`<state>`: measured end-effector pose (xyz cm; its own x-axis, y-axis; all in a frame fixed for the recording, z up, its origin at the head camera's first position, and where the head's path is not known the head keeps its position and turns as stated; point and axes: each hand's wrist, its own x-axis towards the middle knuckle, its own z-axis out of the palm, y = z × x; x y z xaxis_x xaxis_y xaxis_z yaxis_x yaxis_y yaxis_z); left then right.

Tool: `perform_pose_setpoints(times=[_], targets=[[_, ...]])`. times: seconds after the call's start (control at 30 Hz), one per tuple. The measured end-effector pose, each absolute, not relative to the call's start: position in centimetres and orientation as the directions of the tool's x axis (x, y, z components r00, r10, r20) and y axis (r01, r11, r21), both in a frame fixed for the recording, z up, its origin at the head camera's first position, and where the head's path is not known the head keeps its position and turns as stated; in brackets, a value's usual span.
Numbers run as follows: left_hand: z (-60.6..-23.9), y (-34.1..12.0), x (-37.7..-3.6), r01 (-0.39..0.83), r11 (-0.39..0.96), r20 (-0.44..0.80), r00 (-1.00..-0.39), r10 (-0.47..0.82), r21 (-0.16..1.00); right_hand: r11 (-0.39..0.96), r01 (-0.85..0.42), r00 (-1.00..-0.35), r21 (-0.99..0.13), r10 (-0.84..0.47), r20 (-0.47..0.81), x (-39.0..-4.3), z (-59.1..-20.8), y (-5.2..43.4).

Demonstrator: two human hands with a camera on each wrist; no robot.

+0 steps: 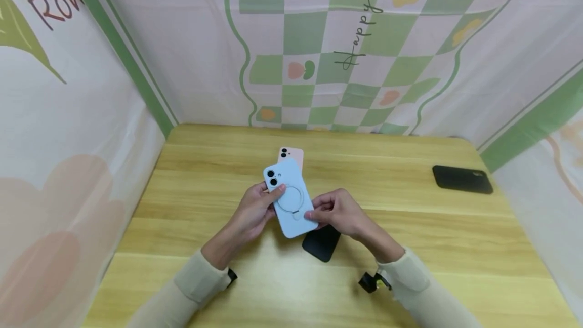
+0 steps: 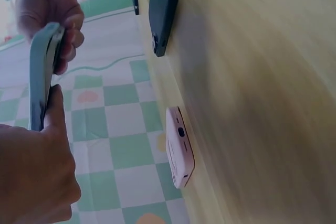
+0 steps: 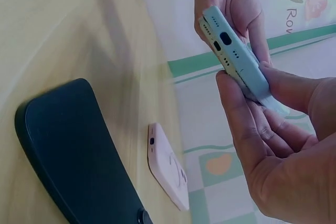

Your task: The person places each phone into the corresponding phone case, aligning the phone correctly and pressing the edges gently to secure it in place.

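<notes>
Between two hands (image 1: 256,207) (image 1: 340,211), one phone (image 1: 291,200)

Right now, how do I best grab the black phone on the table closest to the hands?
The black phone is probably easiest held by its long edges at the near end, coming in from the near side. It lies flat, so its underside looks hard to reach, and in the head view the right hand and light blue phone cover its far end.
</notes>
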<state>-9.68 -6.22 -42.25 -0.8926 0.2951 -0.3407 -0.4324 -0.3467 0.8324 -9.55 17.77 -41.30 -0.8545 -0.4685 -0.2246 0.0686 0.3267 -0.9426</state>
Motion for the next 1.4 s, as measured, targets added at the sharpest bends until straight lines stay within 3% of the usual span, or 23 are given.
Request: perform_pose_setpoints(times=[0.5,0.87,1.0,1.2,1.4], targets=[[-42.0,-7.9,-10.3,-0.457,-0.28,-0.341,-0.861,0.377,0.845,0.399,-0.004,-0.788,-0.917,-0.566,-0.243,-9.6,-40.8,18.8],[-42.1,-8.4,-10.3,-0.457,-0.038,-0.373,-0.769,0.519,0.889,0.462,-0.16,-0.716,-0.872,-0.662,-0.219,-10.1,-39.6,19.6],[-42.2,-8.4,-10.2,-0.438,-0.017,-0.357,-0.754,0.551,0.899,0.482,-0.186,-0.71,-0.856,-0.668,-0.223,-10.3,-39.2,19.7],[-42.1,-8.6,-10.1,-0.441,-0.118,-0.337,-0.809,0.482,0.89,0.498,-0.079,-0.797,-0.864,-0.552,-0.246,-10.7,-39.4,19.6],[-42.2,-8.3,-10.0,-0.458,-0.236,-0.358,-0.859,0.365,0.857,0.381,0.099,-0.887,-0.919,-0.386,-0.255,-10.8,-40.0,19.1]])
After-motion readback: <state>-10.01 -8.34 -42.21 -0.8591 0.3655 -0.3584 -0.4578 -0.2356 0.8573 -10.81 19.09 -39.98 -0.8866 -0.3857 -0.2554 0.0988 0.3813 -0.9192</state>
